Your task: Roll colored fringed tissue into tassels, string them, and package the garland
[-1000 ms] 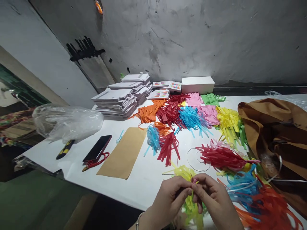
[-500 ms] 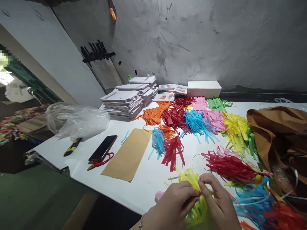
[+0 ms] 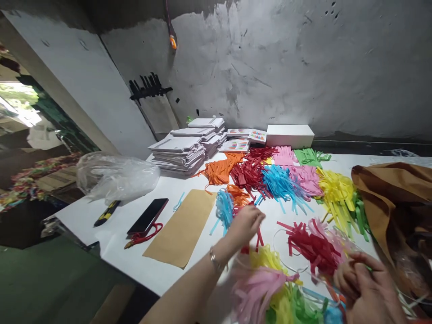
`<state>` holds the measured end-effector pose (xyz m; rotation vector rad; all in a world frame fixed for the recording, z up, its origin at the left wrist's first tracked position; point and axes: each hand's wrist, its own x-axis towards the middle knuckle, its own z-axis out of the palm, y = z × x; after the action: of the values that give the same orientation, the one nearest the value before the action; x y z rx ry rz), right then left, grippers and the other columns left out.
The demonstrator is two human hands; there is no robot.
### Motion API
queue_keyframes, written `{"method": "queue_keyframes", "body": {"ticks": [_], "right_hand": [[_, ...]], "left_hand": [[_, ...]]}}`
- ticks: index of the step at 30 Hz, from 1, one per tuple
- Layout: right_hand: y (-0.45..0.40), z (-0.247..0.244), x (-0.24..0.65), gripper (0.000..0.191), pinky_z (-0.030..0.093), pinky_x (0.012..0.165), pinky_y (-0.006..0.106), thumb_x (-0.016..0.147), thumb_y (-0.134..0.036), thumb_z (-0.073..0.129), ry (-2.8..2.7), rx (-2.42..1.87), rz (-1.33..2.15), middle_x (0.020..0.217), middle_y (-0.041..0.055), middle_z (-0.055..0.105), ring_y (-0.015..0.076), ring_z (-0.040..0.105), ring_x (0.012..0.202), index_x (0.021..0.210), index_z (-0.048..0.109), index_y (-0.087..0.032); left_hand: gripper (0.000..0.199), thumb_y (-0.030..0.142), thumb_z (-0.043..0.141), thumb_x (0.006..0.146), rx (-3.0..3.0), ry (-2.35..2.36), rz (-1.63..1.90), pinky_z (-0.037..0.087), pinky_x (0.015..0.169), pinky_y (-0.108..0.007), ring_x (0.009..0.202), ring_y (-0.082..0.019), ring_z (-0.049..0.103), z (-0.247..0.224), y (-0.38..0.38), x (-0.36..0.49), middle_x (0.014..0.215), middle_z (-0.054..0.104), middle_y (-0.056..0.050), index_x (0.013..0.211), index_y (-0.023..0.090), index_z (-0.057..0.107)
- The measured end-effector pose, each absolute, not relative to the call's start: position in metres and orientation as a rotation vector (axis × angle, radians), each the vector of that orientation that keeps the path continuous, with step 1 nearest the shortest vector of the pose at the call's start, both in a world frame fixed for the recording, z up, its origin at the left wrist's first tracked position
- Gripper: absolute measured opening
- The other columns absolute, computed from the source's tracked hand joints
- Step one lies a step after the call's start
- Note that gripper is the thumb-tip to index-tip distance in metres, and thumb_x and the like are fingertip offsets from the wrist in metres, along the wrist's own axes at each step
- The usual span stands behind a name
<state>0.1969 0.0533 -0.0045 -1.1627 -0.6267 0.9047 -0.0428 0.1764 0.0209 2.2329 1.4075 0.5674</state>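
Note:
My left hand, its fingers bent together, is over a red tassel bundle near the light blue bundle. Whatever its fingertips may hold is too small to make out. At the lower right, my right hand is closed beside the dark red streamers; its fingertips are blurred. Between my hands and nearer to me lie pink streamers, yellow streamers and green streamers, joined along a strand. A thin white cord curves on the table beside the dark red streamers.
Behind are orange tassels, blue tassels and yellow tassels. Stacked white boxes stand at the back. A plastic bag, phone, yellow-black cutter and brown paper lie left; a brown bag stands right.
My hands have moved apart from the yellow streamers, the left up to the red bundle and the right toward the lower right. Pink streamers now lie over the yellow ones. The view has shifted slightly.

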Motion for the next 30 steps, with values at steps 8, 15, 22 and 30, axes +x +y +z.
{"method": "queue_keyframes", "body": {"ticks": [8, 15, 22, 30], "right_hand": [[0.041, -0.035, 0.189, 0.047, 0.057, 0.087, 0.031, 0.092, -0.061, 0.051, -1.339, -1.478, 0.850, 0.115, 0.0090, 0.073, 0.0280, 0.068, 0.108, 0.109, 0.077, -0.025], [0.045, -0.030, 0.182, 0.038, 0.060, 0.072, 0.027, 0.098, -0.046, 0.050, -1.508, -1.255, 0.986, 0.093, 0.0064, 0.077, 0.0208, 0.074, 0.078, 0.124, 0.071, -0.027], [0.041, 0.007, 0.137, 0.034, 0.060, 0.065, 0.026, 0.097, -0.051, 0.053, -1.215, -1.158, 1.134, 0.089, 0.0081, 0.077, 0.0195, 0.075, 0.070, 0.100, 0.067, -0.020], [0.040, 0.026, 0.119, 0.022, 0.040, 0.045, 0.020, 0.102, -0.038, 0.045, -1.552, -1.194, 0.689, 0.058, -0.0054, 0.061, 0.0112, 0.059, 0.047, 0.094, 0.061, -0.023]], "left_hand": [[0.030, 0.033, 0.063, 0.096, 1.958, 1.643, 0.597, 0.056, 0.090, -0.045, 0.106, -0.024, 0.064, -0.001, 0.271, -0.025, 0.124, 0.063, -0.010, 0.121, 0.016, 0.062], [0.025, 0.040, 0.064, 0.091, 1.599, 1.256, 0.977, 0.053, 0.076, -0.030, 0.081, -0.016, 0.062, 0.017, 0.203, -0.061, 0.090, 0.066, -0.004, 0.096, 0.015, 0.065], [0.050, 0.058, 0.080, 0.074, 1.092, 0.961, 1.089, 0.049, 0.062, -0.021, 0.065, -0.009, 0.059, 0.026, 0.116, -0.059, 0.085, 0.066, -0.003, 0.103, 0.018, 0.070], [0.032, 0.028, 0.093, 0.067, 0.517, 0.688, 1.064, 0.054, 0.067, -0.018, 0.069, -0.010, 0.070, 0.023, 0.074, -0.030, 0.082, 0.077, -0.005, 0.094, 0.018, 0.079]]}}
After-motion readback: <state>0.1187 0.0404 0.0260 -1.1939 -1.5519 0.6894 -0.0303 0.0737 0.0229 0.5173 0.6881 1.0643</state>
